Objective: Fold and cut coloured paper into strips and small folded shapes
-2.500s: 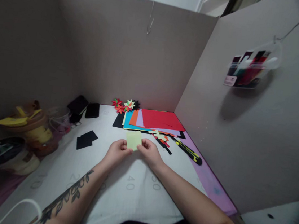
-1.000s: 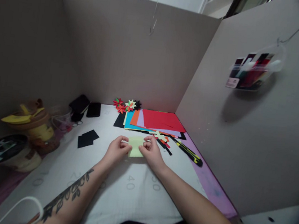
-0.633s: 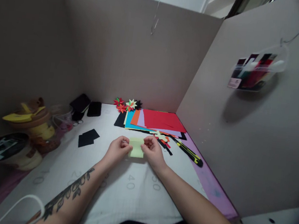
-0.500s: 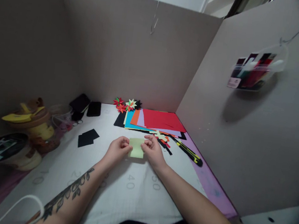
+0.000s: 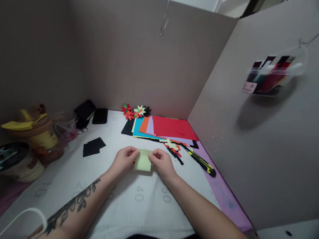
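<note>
A small pale green square of paper [image 5: 143, 162] is held just above the white cloth, with a crease or fold line across its upper part. My left hand [image 5: 124, 160] pinches its left edge between thumb and fingers. On the right edge, my right hand [image 5: 163, 164] grips it the same way, fingers curled. Two black paper squares [image 5: 94, 147] lie overlapping to the left of my left hand. Beyond my right hand are cut paper strips [image 5: 173, 147] in cream, orange, red and black, beside a yellow and black box cutter [image 5: 200, 162].
Coloured paper sheets [image 5: 172, 129] are stacked at the back, with folded paper stars [image 5: 137, 111] beside them. On the left stand a lidded tub [image 5: 9, 161], a yellow-brown pot [image 5: 34, 129] and a black phone [image 5: 100, 116]. A clear holder [image 5: 271, 77] hangs on the right wall.
The green paper has tilted and shifted slightly down and left; its upper part now looks bent. Both hands have moved their grip up toward its upper corners.
</note>
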Available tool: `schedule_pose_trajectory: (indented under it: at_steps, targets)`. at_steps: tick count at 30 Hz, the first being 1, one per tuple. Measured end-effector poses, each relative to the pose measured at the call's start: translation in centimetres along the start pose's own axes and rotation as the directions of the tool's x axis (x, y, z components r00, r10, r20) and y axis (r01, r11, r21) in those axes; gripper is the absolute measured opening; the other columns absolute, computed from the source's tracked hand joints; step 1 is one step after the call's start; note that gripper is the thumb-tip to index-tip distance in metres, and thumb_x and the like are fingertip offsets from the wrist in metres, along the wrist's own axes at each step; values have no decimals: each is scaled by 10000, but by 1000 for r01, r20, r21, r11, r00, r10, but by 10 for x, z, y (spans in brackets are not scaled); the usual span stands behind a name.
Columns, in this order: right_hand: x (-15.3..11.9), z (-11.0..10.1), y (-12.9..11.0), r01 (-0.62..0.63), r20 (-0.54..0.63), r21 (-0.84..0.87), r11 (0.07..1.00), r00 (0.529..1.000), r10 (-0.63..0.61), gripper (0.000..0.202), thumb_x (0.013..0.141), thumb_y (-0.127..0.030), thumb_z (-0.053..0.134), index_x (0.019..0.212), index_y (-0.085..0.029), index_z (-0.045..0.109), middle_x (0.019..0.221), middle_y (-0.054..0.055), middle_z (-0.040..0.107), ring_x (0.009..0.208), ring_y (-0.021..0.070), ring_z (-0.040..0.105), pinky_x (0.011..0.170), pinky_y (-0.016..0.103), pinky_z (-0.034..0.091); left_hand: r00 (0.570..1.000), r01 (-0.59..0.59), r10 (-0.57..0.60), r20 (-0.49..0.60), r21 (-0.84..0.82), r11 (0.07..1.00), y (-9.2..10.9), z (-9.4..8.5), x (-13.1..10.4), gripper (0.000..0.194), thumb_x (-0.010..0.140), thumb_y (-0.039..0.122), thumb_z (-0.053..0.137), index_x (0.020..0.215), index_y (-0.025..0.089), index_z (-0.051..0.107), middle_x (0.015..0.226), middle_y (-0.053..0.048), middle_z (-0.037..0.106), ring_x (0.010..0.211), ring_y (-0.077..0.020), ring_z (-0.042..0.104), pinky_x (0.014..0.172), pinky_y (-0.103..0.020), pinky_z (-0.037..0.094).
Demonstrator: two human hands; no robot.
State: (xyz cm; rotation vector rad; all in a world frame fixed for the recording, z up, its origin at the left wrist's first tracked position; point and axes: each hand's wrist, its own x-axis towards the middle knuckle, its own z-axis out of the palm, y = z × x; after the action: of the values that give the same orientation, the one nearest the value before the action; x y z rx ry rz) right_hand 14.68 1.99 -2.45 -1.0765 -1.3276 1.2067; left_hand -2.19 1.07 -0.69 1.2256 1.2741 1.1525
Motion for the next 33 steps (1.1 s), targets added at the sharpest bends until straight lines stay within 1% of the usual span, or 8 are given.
schedule_pose_trajectory:
  at_steps: [5,10,14,18,20,25,29,33]
  targets:
    - [-2,2,1,-13,-1,-26,1000,1000,13,221,668,-311,643,611,-192,466,527,-69,428,494,85,366,489,219,271,996,32,-37,-84,-65,997,5,-3,1,254,652,394,667,688,159,578,622,12,601,602,-126,567,560,-215,438]
    - [-1,1,1,-26,-22,-16,1000,999,26,219,667,-314,641,610,-190,469,518,-73,408,484,82,346,477,217,248,988,63,-84,-128,-155,986,4,-12,6,329,700,484,629,699,161,566,793,-69,687,764,-172,636,649,-255,468]
    - [-1,1,2,-61,-33,5,998,998,61,236,651,-316,650,598,-192,456,487,-80,389,459,77,324,462,216,226,993,-21,4,-118,-144,989,-1,-9,7,309,655,419,696,766,162,566,902,-83,688,808,-172,631,666,-249,458]
    - [0,1,3,-65,-26,6,998,998,65,229,652,-309,647,601,-189,459,497,-77,400,465,76,332,465,215,234,999,-24,21,-28,-121,992,-4,-2,5,387,639,417,704,893,149,590,755,-34,654,657,-139,588,599,-237,443]
    - [0,0,3,-61,-24,-2,998,998,61,227,652,-307,646,600,-188,460,500,-76,404,469,77,339,467,215,242,1000,-14,13,-3,-79,997,-4,0,3,374,649,430,684,869,136,613,697,-22,634,619,-136,569,571,-232,432]
    - [0,0,2,-62,-31,-6,998,998,62,227,649,-303,647,594,-189,458,492,-78,391,468,78,329,463,218,231,997,-23,24,-73,9,1000,0,-3,2,267,677,400,638,716,136,642,712,-30,642,697,-156,581,634,-238,456]
    - [0,0,2,-66,-32,-4,998,997,65,230,644,-305,651,588,-191,460,491,-78,395,467,79,328,466,223,231,994,21,-28,-104,-68,997,2,-5,3,234,642,343,665,745,132,663,748,-45,661,733,-162,599,667,-244,466]
    - [0,-1,3,-58,-33,-2,998,998,58,227,643,-304,654,590,-190,464,495,-77,404,470,80,335,469,223,237,991,69,-86,-98,-163,984,2,-4,3,253,613,286,684,806,124,660,766,-48,666,716,-144,609,672,-239,467]
